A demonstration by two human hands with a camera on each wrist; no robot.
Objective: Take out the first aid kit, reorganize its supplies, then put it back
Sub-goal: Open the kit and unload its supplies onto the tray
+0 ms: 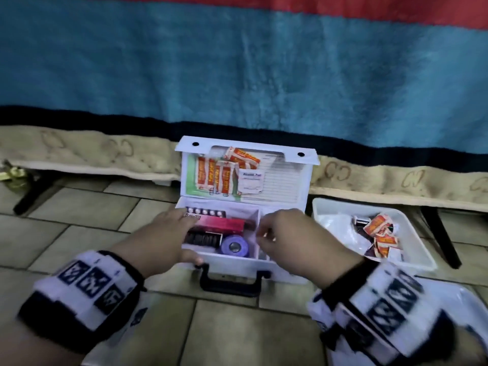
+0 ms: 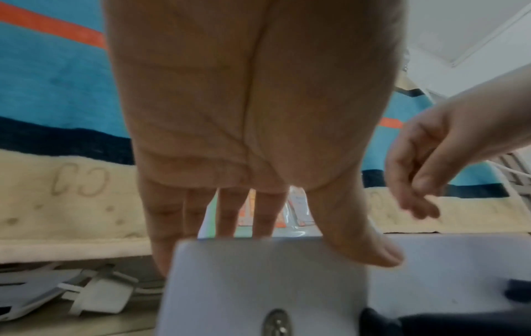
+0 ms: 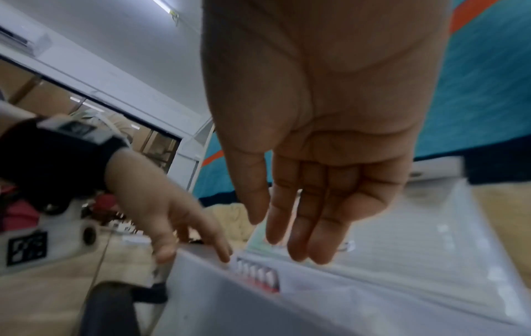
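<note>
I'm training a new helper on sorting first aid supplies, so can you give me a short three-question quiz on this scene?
1. True or false: the first aid kit stands with its lid shut.
2. Where does the white tray of loose packets sit? A. inside the kit; B. on the floor at the kit's right; C. on the blanket.
3. Fill in: beside the black tablets lies a roll of ____ tape.

Key: 1. False, the lid is up. 2. B. 3. Purple.

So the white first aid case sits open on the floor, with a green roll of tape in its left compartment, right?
Not quite: the roll of tape is purple, as the head view shows. The rest holds: the white first aid case sits open on the floor, the roll in its left compartment.
</note>
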